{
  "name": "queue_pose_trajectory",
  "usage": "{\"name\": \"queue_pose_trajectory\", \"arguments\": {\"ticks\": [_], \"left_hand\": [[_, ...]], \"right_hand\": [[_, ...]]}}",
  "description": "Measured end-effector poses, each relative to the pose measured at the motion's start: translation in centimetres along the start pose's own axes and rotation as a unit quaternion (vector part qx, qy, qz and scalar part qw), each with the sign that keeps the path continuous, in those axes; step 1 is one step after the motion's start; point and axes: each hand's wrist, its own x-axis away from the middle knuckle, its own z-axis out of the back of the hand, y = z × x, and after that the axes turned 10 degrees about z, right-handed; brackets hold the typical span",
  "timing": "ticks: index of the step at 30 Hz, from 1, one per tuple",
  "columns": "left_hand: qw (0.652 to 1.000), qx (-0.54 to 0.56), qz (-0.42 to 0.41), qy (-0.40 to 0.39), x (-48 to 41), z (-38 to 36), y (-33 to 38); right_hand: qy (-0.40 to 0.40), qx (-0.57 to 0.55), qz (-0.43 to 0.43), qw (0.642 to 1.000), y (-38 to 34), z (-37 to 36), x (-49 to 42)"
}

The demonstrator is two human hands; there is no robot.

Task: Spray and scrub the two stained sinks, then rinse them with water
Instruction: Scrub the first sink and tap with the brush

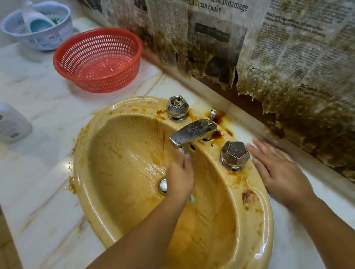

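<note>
bottle (0,122): cut by left edge | drain (163,186): half behind left hand (180,178)

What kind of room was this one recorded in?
Probably a bathroom or washroom: a stained yellow sink with a chrome faucet, set in a marble countertop, and stained newspaper covering the wall behind.

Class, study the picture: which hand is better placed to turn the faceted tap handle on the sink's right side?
Right. The right hand lies open beside the faceted tap handle; the left hand is down in the sink basin under the spout.
</note>
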Motion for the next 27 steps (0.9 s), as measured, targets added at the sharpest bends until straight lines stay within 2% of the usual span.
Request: {"name": "queue_pose_trajectory", "arguments": {"ticks": [2,3,8,10,12,13,17,19,22,24,27], "left_hand": [[0.992,-0.095,0.061,-0.057,-0.2,-0.1,-2.7],[0.99,-0.107,0.076,-0.059,-0.6,0.2,-2.9],[0.995,0.093,-0.001,0.024,-2.5,1.2,0.9],[0.998,0.054,0.018,0.007,-2.2,0.9,-0.4],[0.996,-0.034,0.079,-0.037,-2.2,0.8,-2.9],[0.994,-0.04,0.091,-0.043,-2.4,1.0,-3.1],[0.993,0.101,-0.016,0.054,-4.4,2.1,1.4],[0.988,0.14,-0.035,0.048,-4.7,2.4,1.9],[0.995,0.018,0.09,-0.028,-3.4,2.4,-1.2],[0.993,-0.006,0.111,-0.035,-3.7,2.8,-1.2],[0.983,0.183,0.007,0.023,-5.3,3.2,1.8]], "right_hand": [[0.003,-0.001,-0.001,1.0,0.0,0.1,0.0],[0.004,-0.002,-0.002,1.0,-0.1,0.1,0.0],[0.008,-0.004,-0.004,1.0,-0.1,0.1,0.1],[0.007,-0.004,-0.003,1.0,-0.1,0.0,0.1],[0.007,-0.003,-0.003,1.0,-0.1,0.1,0.0],[0.006,-0.003,-0.003,1.0,-0.1,0.1,0.0],[0.012,-0.004,-0.004,1.0,-0.3,0.1,0.0],[0.013,-0.004,-0.001,1.0,-0.3,0.1,0.0],[0.017,-0.009,-0.001,1.0,-0.4,0.2,0.0],[0.017,-0.007,0.001,1.0,-0.3,0.1,0.0],[0.02,-0.006,-0.001,1.0,-0.3,0.1,0.0]]}}
